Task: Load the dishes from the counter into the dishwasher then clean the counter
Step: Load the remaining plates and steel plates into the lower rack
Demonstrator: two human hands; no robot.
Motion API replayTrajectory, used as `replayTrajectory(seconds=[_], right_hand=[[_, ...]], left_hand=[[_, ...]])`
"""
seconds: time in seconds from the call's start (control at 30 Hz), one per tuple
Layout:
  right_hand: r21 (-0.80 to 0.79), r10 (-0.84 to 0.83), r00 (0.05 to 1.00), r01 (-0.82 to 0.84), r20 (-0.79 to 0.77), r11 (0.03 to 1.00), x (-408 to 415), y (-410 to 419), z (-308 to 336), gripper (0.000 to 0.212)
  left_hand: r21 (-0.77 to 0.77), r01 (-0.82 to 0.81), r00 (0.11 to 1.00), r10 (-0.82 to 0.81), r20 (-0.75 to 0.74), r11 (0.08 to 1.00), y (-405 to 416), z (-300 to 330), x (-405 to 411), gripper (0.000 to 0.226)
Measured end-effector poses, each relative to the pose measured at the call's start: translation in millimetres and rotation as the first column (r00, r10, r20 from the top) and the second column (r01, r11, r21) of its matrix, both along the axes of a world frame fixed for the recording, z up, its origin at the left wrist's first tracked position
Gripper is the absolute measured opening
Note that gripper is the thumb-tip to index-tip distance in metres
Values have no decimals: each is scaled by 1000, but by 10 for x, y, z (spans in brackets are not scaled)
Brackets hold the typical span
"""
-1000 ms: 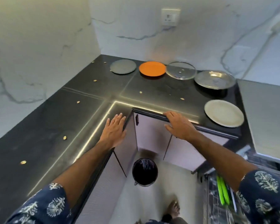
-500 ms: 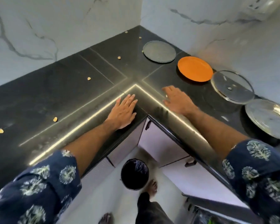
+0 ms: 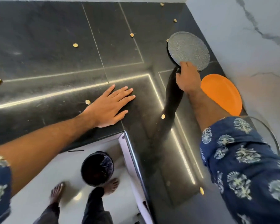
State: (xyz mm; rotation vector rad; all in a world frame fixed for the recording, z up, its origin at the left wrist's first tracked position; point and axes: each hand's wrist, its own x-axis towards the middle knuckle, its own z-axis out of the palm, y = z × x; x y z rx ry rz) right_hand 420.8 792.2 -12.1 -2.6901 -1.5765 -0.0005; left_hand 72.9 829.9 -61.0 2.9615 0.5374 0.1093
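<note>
Nearest, two bare feet are standing on the pale floor beside a black bin [image 3: 97,168]. Above them, the left hand [image 3: 109,106] is lying flat on the black stone counter [image 3: 44,50], fingers spread and holding nothing. Small yellowish scraps [image 3: 75,45] are lying scattered across the counter. Farther along, an orange plate [image 3: 223,92] is sitting near the marble wall, partly hidden by the right forearm. Beyond it, the right hand [image 3: 187,78] is pinching the near rim of a grey speckled plate [image 3: 187,50], tilting it off the counter.
</note>
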Motion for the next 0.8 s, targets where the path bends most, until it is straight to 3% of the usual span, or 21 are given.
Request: replayTrajectory(seconds=[0.2, 0.43, 0.6, 0.67, 0.8], right_hand=[[79, 79, 994, -85, 69, 993, 172, 174, -66, 22], [-74, 215, 968, -207, 126, 976, -167, 52, 126, 23], [130, 243, 946, -275, 216, 953, -395, -194, 550, 18], [208, 279, 946, -310, 166, 928, -592, -326, 777, 14], [272, 295, 945, -324, 141, 906, -1227, -911, 1132, 5]], left_hand=[[-1, -12, 1000, 12, -8, 1000, 24, -23, 5, 61], [-13, -13, 1000, 13, -3, 1000, 12, 11, -1, 61], [-59, -6, 1000, 7, 13, 998, 20, 28, -2, 61], [-95, -6, 1000, 8, 17, 995, 21, 56, -14, 62], [-322, -1, 995, 31, 91, 947, 68, 155, -44, 62]])
